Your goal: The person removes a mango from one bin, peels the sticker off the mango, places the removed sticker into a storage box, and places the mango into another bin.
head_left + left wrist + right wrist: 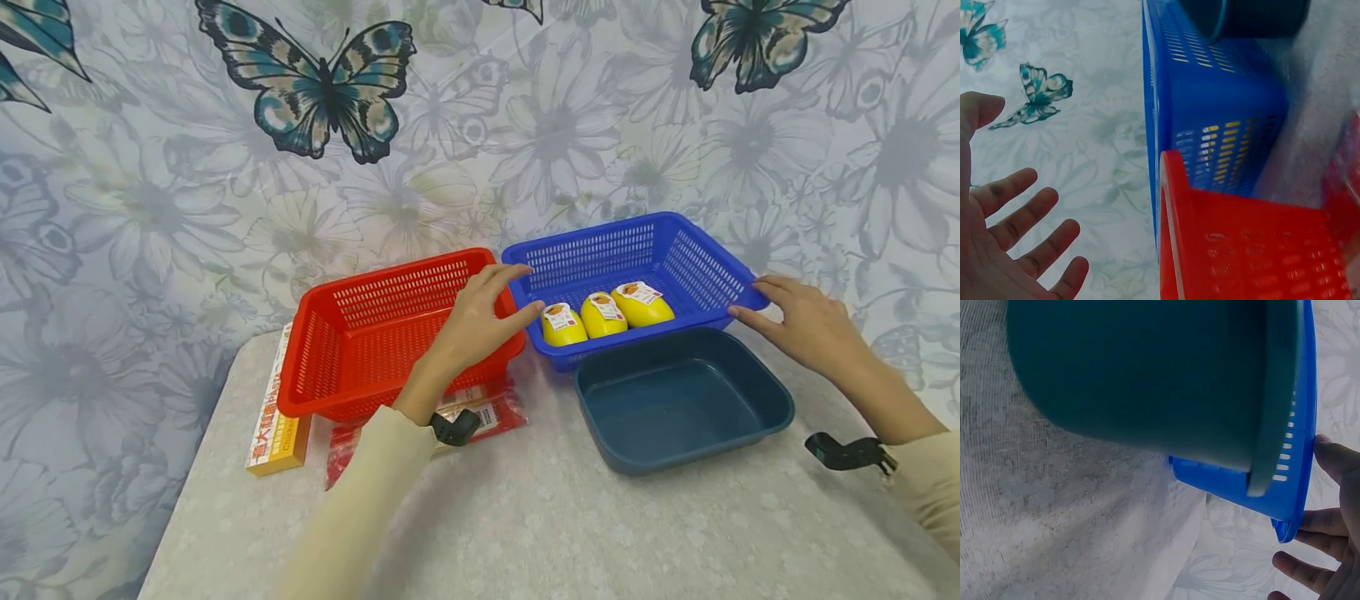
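Observation:
In the head view, a blue plastic basket (675, 225) stands at the back with three yellow egg-shaped packs (603, 315) bearing white labels along its front side. My left hand (480, 312), thumb and fingers spread apart, hovers over the right end of a red basket (315, 392), close to the blue basket's left rim. It holds nothing; the left wrist view shows its fingers (1025, 215) loosely extended. At the other end, my right hand (813, 325) has its thumb and fingertips at the blue basket's right corner. The right wrist view puts the thumb (1332, 456) right at the rim.
A dark teal tub (682, 408) sits in front of the blue basket, overlapping its front edge in this view. Beside and partly under the red basket lie a yellow-and-white box (281, 442) and a red packet (502, 408). A butterfly-patterned cloth (450, 167) hangs behind the table.

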A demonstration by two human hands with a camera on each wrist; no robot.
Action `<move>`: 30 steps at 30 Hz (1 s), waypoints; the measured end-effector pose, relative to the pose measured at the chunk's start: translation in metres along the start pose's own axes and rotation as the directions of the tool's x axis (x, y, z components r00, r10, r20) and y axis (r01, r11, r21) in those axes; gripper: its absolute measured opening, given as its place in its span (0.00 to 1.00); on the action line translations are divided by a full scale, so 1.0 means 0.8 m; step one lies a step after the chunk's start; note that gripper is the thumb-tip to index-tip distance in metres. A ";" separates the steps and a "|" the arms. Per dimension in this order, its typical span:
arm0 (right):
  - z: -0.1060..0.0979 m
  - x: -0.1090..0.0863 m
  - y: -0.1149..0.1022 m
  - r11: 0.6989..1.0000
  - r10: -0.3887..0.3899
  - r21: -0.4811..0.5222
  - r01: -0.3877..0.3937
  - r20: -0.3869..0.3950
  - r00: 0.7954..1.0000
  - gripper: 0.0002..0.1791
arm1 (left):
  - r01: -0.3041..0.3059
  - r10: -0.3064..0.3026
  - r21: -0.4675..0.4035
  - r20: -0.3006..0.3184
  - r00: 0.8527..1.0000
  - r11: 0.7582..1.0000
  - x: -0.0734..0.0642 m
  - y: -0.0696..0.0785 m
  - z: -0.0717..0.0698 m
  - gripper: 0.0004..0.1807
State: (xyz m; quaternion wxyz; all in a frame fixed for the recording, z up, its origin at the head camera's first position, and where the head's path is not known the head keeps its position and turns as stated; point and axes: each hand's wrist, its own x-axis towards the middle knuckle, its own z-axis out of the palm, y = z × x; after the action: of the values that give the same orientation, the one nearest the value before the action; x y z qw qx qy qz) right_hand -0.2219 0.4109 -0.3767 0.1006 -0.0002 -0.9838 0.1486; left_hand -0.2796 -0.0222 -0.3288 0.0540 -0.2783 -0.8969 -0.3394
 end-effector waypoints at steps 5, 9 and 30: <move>-0.001 0.000 -0.004 1.000 0.011 0.025 -0.011 0.021 1.000 0.45 | -0.014 0.014 -0.015 0.025 1.000 1.000 0.019 0.010 0.010 0.37; -0.003 -0.001 -0.007 0.999 0.020 0.038 -0.021 0.033 0.999 0.46 | -0.008 0.009 -0.026 0.052 0.999 1.000 0.033 0.018 0.017 0.38; -0.001 0.000 -0.003 1.000 0.009 0.026 -0.010 0.004 1.000 0.45 | -0.012 0.014 -0.013 0.169 0.985 1.000 0.106 0.038 0.048 0.40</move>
State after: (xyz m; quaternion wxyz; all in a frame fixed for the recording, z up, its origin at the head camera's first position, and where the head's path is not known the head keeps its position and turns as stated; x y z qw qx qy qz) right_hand -0.2219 0.4086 -0.3752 0.0978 -0.0032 -0.9819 0.1621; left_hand -0.3308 0.0600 -0.3163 -0.0218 -0.3123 -0.8944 -0.3195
